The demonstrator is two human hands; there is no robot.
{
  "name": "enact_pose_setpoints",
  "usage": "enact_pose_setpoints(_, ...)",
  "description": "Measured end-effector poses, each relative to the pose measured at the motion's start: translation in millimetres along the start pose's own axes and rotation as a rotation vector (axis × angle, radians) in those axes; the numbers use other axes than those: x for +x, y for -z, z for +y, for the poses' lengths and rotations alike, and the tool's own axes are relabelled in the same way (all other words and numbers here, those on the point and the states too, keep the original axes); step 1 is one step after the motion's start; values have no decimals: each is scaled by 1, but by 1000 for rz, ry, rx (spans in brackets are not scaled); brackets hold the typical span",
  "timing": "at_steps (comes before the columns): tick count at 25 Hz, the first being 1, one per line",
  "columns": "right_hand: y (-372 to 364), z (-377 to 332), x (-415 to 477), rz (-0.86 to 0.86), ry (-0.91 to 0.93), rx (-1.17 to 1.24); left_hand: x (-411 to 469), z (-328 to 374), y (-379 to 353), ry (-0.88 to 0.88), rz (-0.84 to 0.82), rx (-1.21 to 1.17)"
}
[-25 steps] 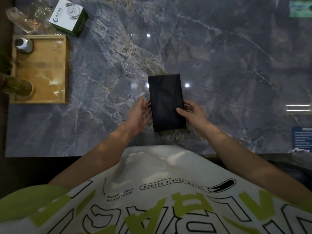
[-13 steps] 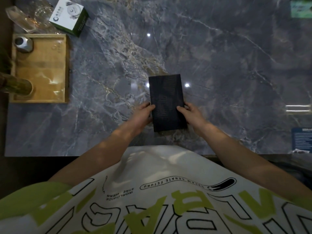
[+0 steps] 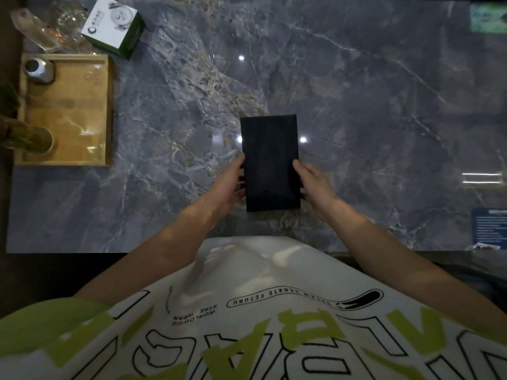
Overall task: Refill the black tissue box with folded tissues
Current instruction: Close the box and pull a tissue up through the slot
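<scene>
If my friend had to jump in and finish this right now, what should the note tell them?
Left hand and right hand grip the long sides of the flat black rectangular tissue box, near its close end, on the grey marble table. The box looks closed. No folded tissues are in view, so refilling has not begun. Left to do: open the box, find tissues, load them, close it.

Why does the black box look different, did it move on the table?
No. The black tissue box sits in the same place relative to the wooden tray; only the left hand closed against its side.
</scene>
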State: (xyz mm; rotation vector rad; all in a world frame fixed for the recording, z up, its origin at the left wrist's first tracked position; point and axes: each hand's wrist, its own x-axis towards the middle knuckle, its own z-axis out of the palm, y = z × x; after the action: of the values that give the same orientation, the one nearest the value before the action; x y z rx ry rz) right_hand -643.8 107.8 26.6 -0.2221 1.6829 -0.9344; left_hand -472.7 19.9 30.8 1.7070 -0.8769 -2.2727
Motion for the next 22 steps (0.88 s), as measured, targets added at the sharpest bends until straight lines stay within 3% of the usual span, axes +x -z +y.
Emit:
enact_pose_setpoints(8,-6,-22,-2,38,151,101,-3,22,9,-134,49,-267)
enact_pose_setpoints(16,-19,-48,-4,117,268,172,-13,30,7,-276,-59,-279)
enact_pose_setpoints(22,-28,-51,-6,-19,263,132,-21,32,13,-288,-41,-266)
